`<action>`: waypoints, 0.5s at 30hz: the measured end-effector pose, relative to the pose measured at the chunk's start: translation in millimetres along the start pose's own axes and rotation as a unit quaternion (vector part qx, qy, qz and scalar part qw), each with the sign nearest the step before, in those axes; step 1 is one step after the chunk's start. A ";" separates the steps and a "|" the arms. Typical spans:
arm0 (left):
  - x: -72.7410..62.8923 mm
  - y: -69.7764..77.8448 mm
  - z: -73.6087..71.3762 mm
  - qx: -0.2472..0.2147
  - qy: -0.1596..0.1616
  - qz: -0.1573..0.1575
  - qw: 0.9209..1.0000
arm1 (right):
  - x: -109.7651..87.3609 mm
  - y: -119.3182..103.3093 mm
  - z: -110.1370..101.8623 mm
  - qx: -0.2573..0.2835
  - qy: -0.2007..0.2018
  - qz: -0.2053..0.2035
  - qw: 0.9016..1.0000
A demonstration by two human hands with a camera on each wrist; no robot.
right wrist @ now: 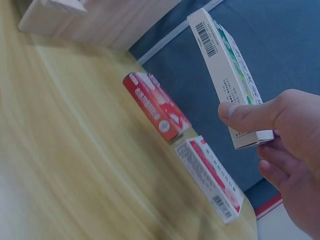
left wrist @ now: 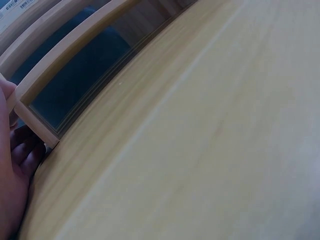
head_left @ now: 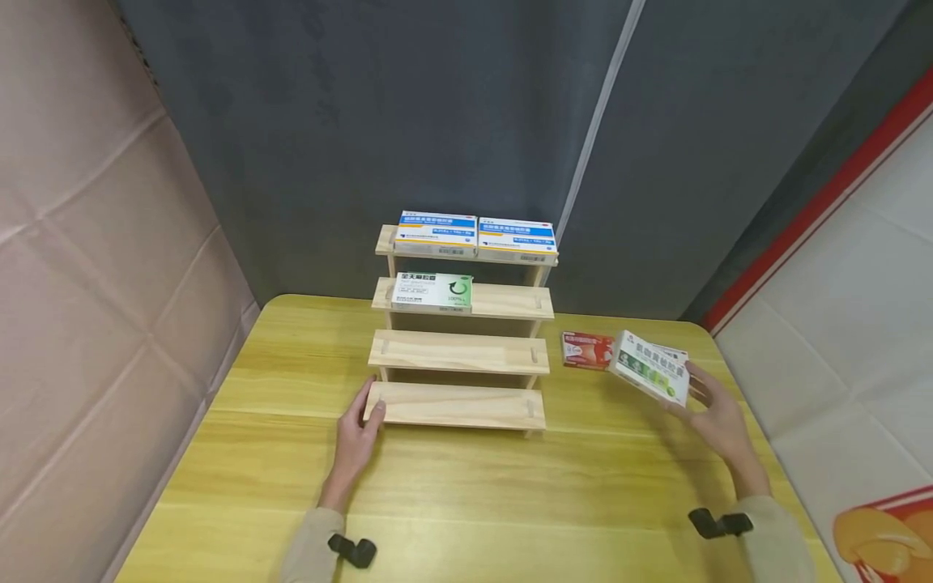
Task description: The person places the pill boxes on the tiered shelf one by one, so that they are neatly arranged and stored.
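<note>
My right hand [head_left: 720, 417] holds a white and green medicine box [head_left: 651, 368] by its right end, raised off the table. In the right wrist view, the thumb presses one narrow side of that box and the fingers lie behind it. Below it are a red medicine box [right wrist: 157, 106] and a white and red medicine box [right wrist: 210, 177], lying end to end on the table. My left hand [head_left: 355, 437] grips the left end of the lowest step of a stepped wooden rack [head_left: 459, 405], thumb on top and fingers at the side.
Two blue and white medicine boxes [head_left: 436, 235] stand side by side on the rack's top step. A white box with a green arrow [head_left: 432, 292] lies on the left of the step below. Behind the wooden table [head_left: 466, 502] hangs a dark grey curtain [head_left: 408, 105].
</note>
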State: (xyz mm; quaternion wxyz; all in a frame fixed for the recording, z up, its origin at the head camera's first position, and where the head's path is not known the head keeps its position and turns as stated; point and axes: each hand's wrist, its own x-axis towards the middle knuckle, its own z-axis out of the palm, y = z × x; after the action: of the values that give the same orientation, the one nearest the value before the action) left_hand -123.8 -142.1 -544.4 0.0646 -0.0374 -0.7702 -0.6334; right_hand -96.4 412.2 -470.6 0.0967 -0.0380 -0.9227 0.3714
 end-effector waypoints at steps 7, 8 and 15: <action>0.4 -1.2 -0.8 -0.002 0.003 0.009 1.000 | 11.1 -17.5 1.7 0.004 0.005 0.002 1.000; 0.3 -1.3 -0.8 -0.003 0.003 0.009 1.000 | 12.7 -20.4 2.1 0.005 0.006 0.002 1.000; -0.4 0.2 -0.5 0.000 0.002 -0.008 1.000 | 19.1 -39.6 6.7 0.022 0.013 -0.016 1.000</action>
State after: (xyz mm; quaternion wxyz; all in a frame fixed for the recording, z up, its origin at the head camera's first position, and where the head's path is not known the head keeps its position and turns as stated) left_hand -123.3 -142.5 -544.1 0.0616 -0.0299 -0.7702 -0.6341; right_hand -116.4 381.8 -445.0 0.1155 -0.0260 -0.9136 0.3890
